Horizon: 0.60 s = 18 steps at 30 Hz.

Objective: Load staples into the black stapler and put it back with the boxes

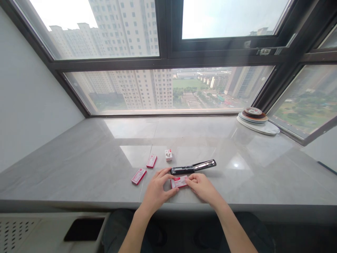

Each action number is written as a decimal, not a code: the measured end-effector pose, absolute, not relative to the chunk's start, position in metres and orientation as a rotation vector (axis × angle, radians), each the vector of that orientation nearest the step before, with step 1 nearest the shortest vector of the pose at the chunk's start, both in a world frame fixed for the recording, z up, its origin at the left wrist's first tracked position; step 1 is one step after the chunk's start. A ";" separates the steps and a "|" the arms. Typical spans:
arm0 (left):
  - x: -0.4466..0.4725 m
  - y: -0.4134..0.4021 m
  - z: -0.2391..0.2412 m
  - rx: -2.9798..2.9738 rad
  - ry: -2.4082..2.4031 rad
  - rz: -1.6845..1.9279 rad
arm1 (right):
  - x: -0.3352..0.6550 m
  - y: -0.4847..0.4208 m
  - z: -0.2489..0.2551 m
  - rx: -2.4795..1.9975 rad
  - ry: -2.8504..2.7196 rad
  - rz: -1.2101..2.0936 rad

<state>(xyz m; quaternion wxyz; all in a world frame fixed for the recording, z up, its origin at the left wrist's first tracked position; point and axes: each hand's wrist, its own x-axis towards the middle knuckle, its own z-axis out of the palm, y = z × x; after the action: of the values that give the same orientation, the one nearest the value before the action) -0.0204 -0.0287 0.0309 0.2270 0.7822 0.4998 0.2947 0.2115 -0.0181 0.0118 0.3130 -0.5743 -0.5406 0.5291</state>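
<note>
A small red-and-white staple box (179, 181) lies near the front edge of the counter, between my hands. My left hand (158, 188) grips its left end, thumb at the near side and fingers at the far side. At its right end, the fingers of my right hand (204, 187) pinch the corner. Just beyond the box rests a black stapler (182, 170), opened out, its top arm swung to the right with the metal inside showing. The left index finger reaches close to the stapler's left end. Whether the box's flap is open I cannot tell.
Two more red-and-white boxes (138, 176) (151, 161) lie to the left. A small white cube-shaped box (168, 155) stands behind the stapler. Stacked plates (254, 117) sit at the back right by the window frame (163, 63). The grey counter (79, 168) ends close to my body.
</note>
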 end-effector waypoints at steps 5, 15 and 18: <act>-0.019 -0.031 0.033 2.167 1.398 0.833 | 0.240 -0.021 0.016 -1.628 -1.483 1.303; -0.013 -0.037 0.038 2.323 1.441 0.770 | 0.220 -0.014 0.048 -1.610 -1.718 0.781; -0.013 -0.036 0.037 2.331 1.440 0.759 | 0.201 -0.004 0.042 -1.523 -1.663 0.953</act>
<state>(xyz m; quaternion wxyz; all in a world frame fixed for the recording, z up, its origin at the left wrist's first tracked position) -0.0131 -0.0362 0.0372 0.1485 0.8108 0.5009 0.2639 0.2011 -0.0039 0.0417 0.3401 -0.5850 -0.6388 0.3660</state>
